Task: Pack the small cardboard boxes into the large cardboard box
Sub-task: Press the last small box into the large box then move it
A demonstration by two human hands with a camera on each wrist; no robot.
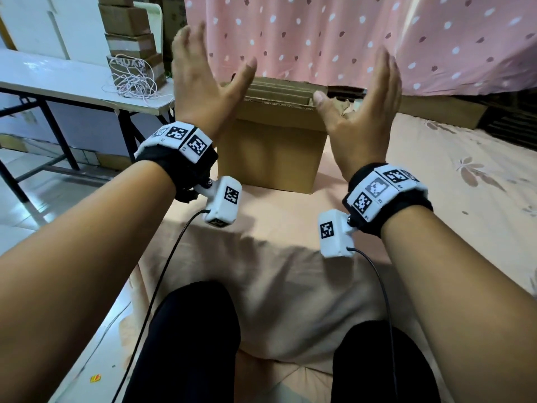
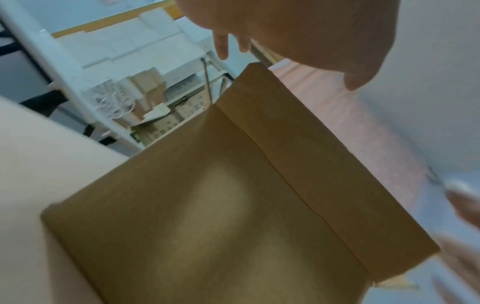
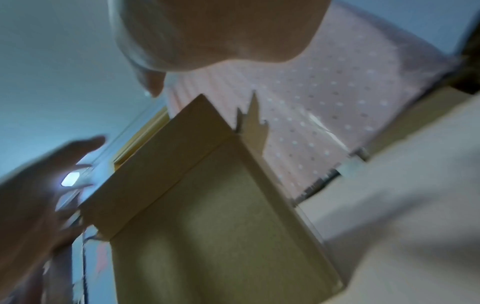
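Both hands are up and empty, so you look to be between steps: nothing picked up, and your next move is probably reaching for a small box or sorting out the top of the big one.

Head view first. Your left hand and right hand are raised with fingers spread and relaxed, palms roughly facing each other, grasping nothing. The large cardboard box sits upright on the bed straight ahead, between and beyond your hands, with neither one touching it. Its top is open and I can see cardboard edges lined up inside, maybe small boxes already packed, but I can't say for sure. A stack of small cardboard boxes sits on the counter off to your left, next to a tangle of white cord. If those are the ones to pack, you'll need a decent reach to the left.

Left wrist view: the large box fills the frame below your hand, fingers hanging loose above its upper corner, apart from it.

Right wrist view: pretty blurry, but you get the box's open corner with a torn flap edge, and your left hand shows across from it, open too.
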